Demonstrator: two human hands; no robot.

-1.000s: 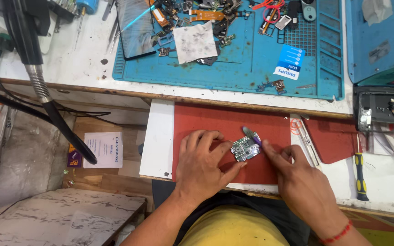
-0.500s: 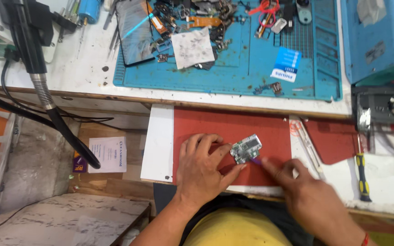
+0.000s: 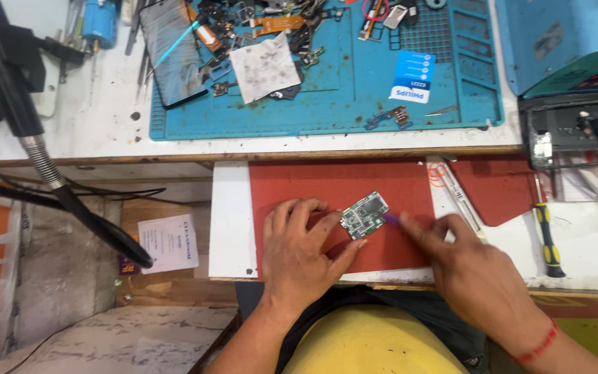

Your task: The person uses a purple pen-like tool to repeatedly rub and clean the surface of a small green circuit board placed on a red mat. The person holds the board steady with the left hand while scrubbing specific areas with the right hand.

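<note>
I'm looking down over the desk (image 3: 105,145) now, and the picture has shifted from a second ago: the right hand (image 3: 472,266) has slid a little away from the circuit board (image 3: 364,214), and the board itself sits turned slightly compared with a moment back. The left hand (image 3: 299,249) has stayed put, fingers spread on the red mat (image 3: 340,183), thumb and forefinger pinching the board's near edge, so the left grip is clamped on the board. The right hand's grip is closed on a thin purple tool (image 3: 390,219); its tip touches the board's right edge. My read is that work on that edge goes on, with the tool repositioned, not lifted away.

The board is small, rectangular, green with silvery metal shields, lying tilted on the mat, just right of the left hand. The mat looks soft and matte, laid over a white panel (image 3: 230,221). Beyond the board, further from me, a blue ribbed work mat (image 3: 354,97) carries loose phone parts, a dirty grey cloth (image 3: 264,66) and a dark phone screen (image 3: 171,48). Right of the board, well apart, lies a yellow-handled screwdriver (image 3: 547,239). The tool's blade is blurred; a spudger or tweezers, I cannot tell.
</note>
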